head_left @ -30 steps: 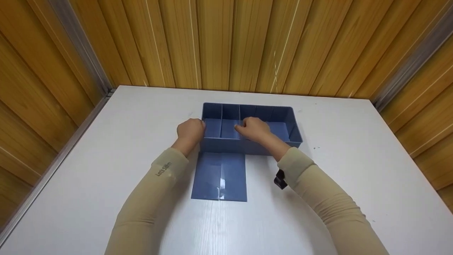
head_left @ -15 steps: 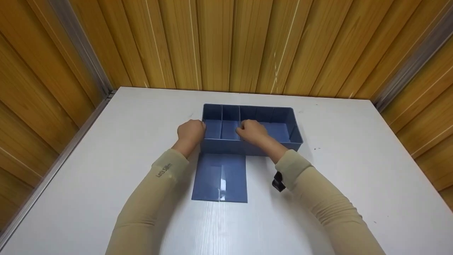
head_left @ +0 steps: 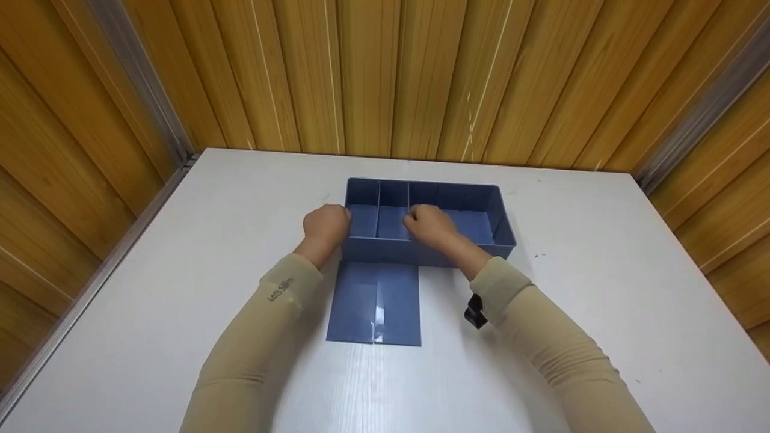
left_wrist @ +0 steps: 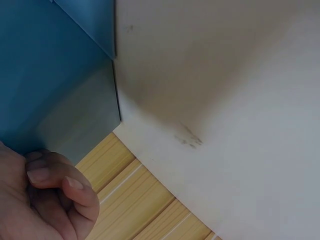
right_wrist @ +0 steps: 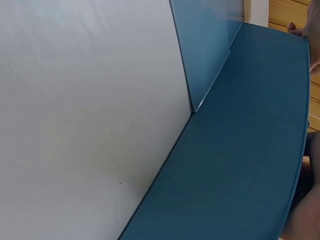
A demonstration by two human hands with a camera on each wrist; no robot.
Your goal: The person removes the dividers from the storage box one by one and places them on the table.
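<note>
A blue plastic storage box (head_left: 378, 249) stands on the white table, with upright dividers across its left half. At its left end my left hand (head_left: 325, 222) grips the end wall near the front corner. The left wrist view shows that hand's curled fingers (left_wrist: 60, 190) against the outside of the box. My right hand (head_left: 431, 225) reaches over the front rim and pinches the right-hand divider (head_left: 408, 195) between thumb and curled fingers; its fingertips are mostly hidden. Another divider (head_left: 378, 207) stands to its left.
Flat blue panels (head_left: 355, 307) lie side by side on the table (head_left: 511, 373), against the front of the box. A black strap piece (head_left: 475, 311) hangs under the right sleeve. Wood-pattern walls (head_left: 373, 78) close off the back and sides.
My right hand has shifted slightly right and its thumb has drawn in against the fingers. The left hand keeps its place at the box's end.
</note>
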